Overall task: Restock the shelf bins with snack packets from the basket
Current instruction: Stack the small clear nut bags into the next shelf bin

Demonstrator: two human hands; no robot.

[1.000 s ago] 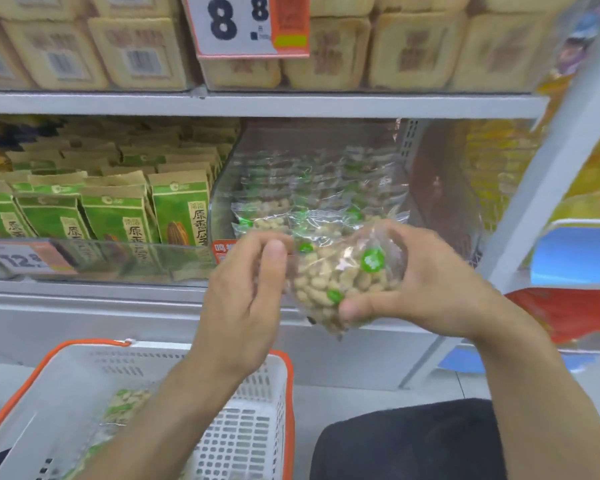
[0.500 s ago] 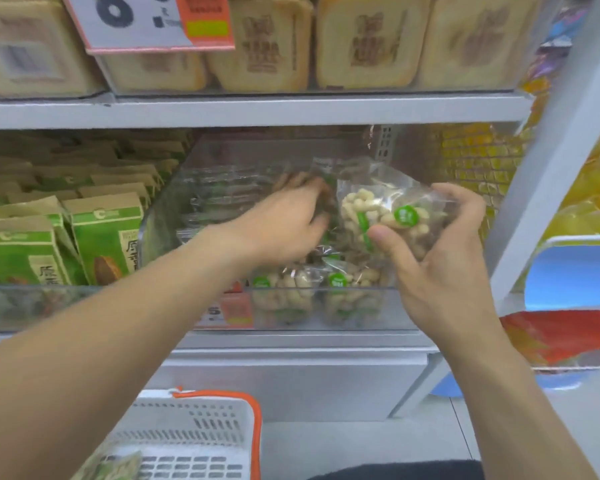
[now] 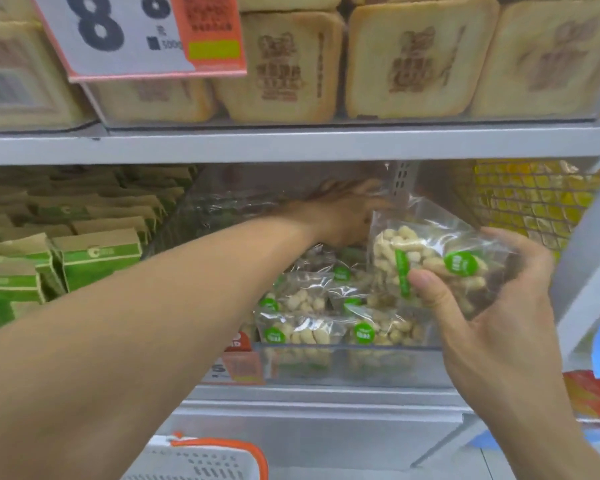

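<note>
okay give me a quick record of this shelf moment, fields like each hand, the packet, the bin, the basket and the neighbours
left hand: reaching deep into the clear bin, fingers blurred
right hand: grips a peanut packet over the bin's right front
clear bin: holds several like packets with green stickers
basket: white with orange rim, below the shelf
left neighbour: green boxes
shelf above: tan packs and a price sign

A grey metal shelf board (image 3: 291,143) runs across the view. Above it stand tan stamped packs (image 3: 409,60) and a price card (image 3: 136,32); below it, left, green boxes (image 3: 97,258); right, a pale upright (image 3: 589,271).
</note>
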